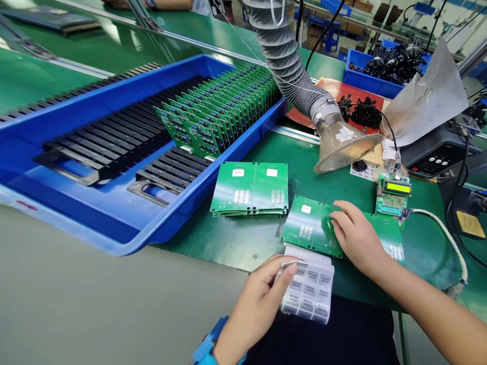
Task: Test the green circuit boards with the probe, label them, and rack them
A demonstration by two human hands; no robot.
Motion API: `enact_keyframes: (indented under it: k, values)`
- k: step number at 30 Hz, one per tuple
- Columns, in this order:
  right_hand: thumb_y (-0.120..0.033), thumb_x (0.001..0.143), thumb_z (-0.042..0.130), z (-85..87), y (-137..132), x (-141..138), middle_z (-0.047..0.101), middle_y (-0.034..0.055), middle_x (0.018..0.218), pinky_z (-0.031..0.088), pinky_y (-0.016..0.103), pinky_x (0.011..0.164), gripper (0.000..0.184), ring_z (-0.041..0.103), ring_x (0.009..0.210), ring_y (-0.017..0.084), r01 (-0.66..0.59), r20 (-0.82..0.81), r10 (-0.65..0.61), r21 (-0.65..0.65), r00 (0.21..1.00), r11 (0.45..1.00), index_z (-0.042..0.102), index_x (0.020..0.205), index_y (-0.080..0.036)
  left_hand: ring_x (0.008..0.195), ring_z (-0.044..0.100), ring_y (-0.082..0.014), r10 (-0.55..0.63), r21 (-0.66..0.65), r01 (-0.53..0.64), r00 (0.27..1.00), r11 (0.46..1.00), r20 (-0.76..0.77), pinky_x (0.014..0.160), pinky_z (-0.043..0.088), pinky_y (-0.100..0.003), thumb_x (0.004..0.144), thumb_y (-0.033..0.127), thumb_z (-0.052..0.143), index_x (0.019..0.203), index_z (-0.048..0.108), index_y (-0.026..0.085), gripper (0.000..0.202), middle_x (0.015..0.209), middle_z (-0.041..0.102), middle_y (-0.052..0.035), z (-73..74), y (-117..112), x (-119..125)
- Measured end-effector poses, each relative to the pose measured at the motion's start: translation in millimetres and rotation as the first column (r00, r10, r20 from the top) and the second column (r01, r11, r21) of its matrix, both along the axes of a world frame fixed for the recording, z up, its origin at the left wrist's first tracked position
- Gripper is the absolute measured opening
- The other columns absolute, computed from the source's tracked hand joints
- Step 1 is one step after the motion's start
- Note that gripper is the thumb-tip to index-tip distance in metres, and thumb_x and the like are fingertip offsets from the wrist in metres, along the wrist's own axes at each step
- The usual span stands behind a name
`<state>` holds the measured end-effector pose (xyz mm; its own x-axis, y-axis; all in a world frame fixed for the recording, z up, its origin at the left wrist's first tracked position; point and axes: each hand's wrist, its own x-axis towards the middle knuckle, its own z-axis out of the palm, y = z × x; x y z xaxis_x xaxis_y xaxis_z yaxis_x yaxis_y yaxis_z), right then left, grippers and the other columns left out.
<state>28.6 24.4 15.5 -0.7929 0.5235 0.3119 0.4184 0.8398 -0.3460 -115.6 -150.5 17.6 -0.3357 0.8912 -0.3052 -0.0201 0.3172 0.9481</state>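
Note:
My left hand [266, 289] grips a sheet of labels [308, 291] between thumb and fingers, just off the bench's front edge. Rows of small silver labels printed "6000" cover it, and a strip of pale backing is folded at its top. My right hand [357, 235] is over a green circuit board [312, 225], its fingers bent and close together at the board's right half. Whatever lies under those fingertips is hidden. A white label sits on the board's left half. Left of it lies a stack of circuit boards [249, 187], the top one bearing two white labels.
A blue tray [160, 230] at left holds black slotted racks [102, 147] and a row of upright circuit boards [228, 106]. A fume hose hood [346, 147] hangs over the bench. At right are a small tester with a lit display [396, 187], its cable, and a dark control box [437, 152].

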Motion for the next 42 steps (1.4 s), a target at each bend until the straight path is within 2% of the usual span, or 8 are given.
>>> enact_keyframes:
  k: [5,9,12,18,23,30,36,42]
  values:
    - [-0.021,0.087,0.051,17.1,3,9,0.060,0.0116,0.101,0.050,0.041,0.078,0.010,0.059,0.090,0.022,0.114,-0.171,-0.134,-0.123,0.976,0.986,0.054,0.096,-0.021,0.054,0.052,-0.0133,0.006,-0.062,0.006,0.984,0.998,0.180,0.051,0.044,-0.023,0.089,0.048,0.048,0.098,0.065,0.019,0.035,0.065,0.059,0.0005,2.4,3,6]
    - [-0.022,0.084,0.053,24.2,18,4,0.065,0.0044,0.081,0.050,0.031,0.065,0.016,0.062,0.072,0.016,0.129,-0.046,-0.191,-0.584,0.981,0.802,0.050,0.099,-0.020,0.052,0.050,-0.0124,-0.029,-0.063,0.044,0.974,0.997,0.224,0.049,0.045,-0.023,0.088,0.049,0.049,0.097,0.064,0.019,0.035,0.063,0.056,0.0019,0.9,4,7]
    - [-0.017,0.081,0.053,20.5,26,-6,0.066,0.0011,0.077,0.048,0.029,0.063,0.018,0.061,0.068,0.014,0.153,0.058,-0.154,-0.668,0.986,0.728,0.048,0.098,-0.020,0.054,0.050,-0.0124,-0.049,-0.062,0.063,0.977,0.996,0.210,0.051,0.044,-0.022,0.088,0.049,0.049,0.098,0.064,0.018,0.035,0.066,0.057,0.0011,0.6,6,8]
    - [-0.008,0.081,0.050,16.8,20,-14,0.066,0.0009,0.078,0.046,0.029,0.066,0.020,0.060,0.072,0.016,0.155,0.102,-0.121,-0.473,0.987,0.867,0.047,0.097,-0.020,0.062,0.055,-0.0148,-0.070,-0.064,0.080,0.987,0.995,0.148,0.054,0.044,-0.023,0.088,0.048,0.049,0.097,0.065,0.019,0.034,0.072,0.062,-0.0012,-0.3,5,7]
    - [-0.011,0.087,0.045,2.0,4,-4,0.066,0.0089,0.082,0.047,0.035,0.069,0.014,0.058,0.079,0.023,0.048,0.135,-0.039,-0.070,0.990,0.996,0.056,0.084,-0.020,0.065,0.058,-0.0174,-0.072,-0.081,0.085,0.986,0.993,0.148,0.056,0.045,-0.024,0.088,0.050,0.048,0.099,0.065,0.019,0.037,0.072,0.064,-0.0026,-1.5,6,7]
    - [-0.014,0.092,0.039,-5.8,-1,8,0.051,0.0157,0.130,0.049,0.041,0.078,0.024,0.058,0.086,0.022,0.082,0.004,-0.083,0.052,0.997,0.995,0.061,0.099,-0.020,0.057,0.055,-0.0140,-0.039,-0.079,0.058,0.975,0.995,0.217,0.051,0.045,-0.023,0.086,0.053,0.051,0.096,0.063,0.019,0.038,0.067,0.061,-0.0002,-1.6,7,10]
    - [-0.006,0.089,0.039,10.6,3,16,0.060,0.0162,0.117,0.045,0.046,0.079,0.033,0.054,0.094,0.027,0.004,0.168,-0.040,0.205,0.985,0.979,0.068,0.098,-0.019,0.047,0.048,-0.0114,0.006,-0.062,0.014,0.952,0.998,0.305,0.043,0.044,-0.022,0.084,0.057,0.051,0.090,0.059,0.019,0.039,0.059,0.052,0.0040,-4.0,8,12]
    - [-0.017,0.089,0.049,36.4,-25,1,0.065,0.0098,0.103,0.048,0.039,0.086,0.021,0.057,0.097,0.022,-0.150,-0.027,0.147,-0.221,0.989,0.964,0.064,0.103,-0.019,0.050,0.046,-0.0110,-0.018,-0.049,0.030,0.974,0.998,0.227,0.047,0.041,-0.021,0.089,0.049,0.045,0.080,0.053,0.020,0.032,0.060,0.048,0.0052,2.8,12,12]
